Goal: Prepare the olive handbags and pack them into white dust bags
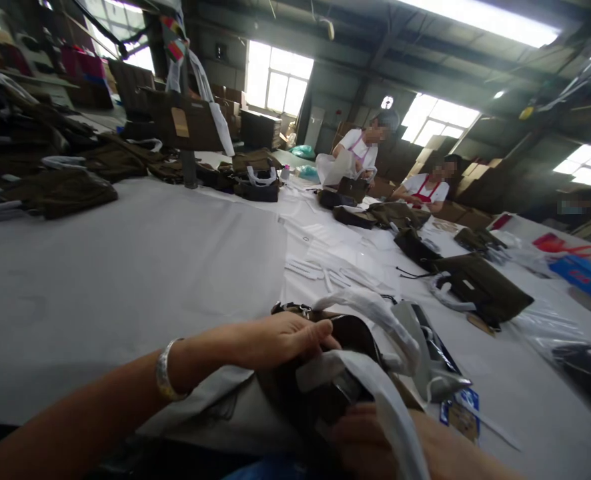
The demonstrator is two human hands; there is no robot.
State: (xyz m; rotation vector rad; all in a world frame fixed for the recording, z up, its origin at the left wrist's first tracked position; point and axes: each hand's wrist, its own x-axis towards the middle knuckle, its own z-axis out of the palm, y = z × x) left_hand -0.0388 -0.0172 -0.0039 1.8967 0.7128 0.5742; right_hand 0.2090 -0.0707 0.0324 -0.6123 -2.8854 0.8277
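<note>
A dark brown-olive handbag (295,393) with an open zip stands tilted at the table's near edge, its handles wrapped in white padding. My left hand (288,340), with a silver bangle at the wrist, is closed on the bag's upper rim, thumb and fingers together beside the zip. Lower down, behind one wrapped handle (375,380), my right hand (360,433) has its fingers bent against the near side of the bag. That hand lies in shadow, is partly covered by the handle and somewhat blurred. The inside of the bag is too dark to make out.
Right of the bag lie a grey-and-black packet (433,353) and a blue printed packet (468,407). White strips (305,269) and more olive bags (480,287) are spread over the white table (125,267). A metal post (189,170) rises at left. Co-workers (358,150) stand across the table.
</note>
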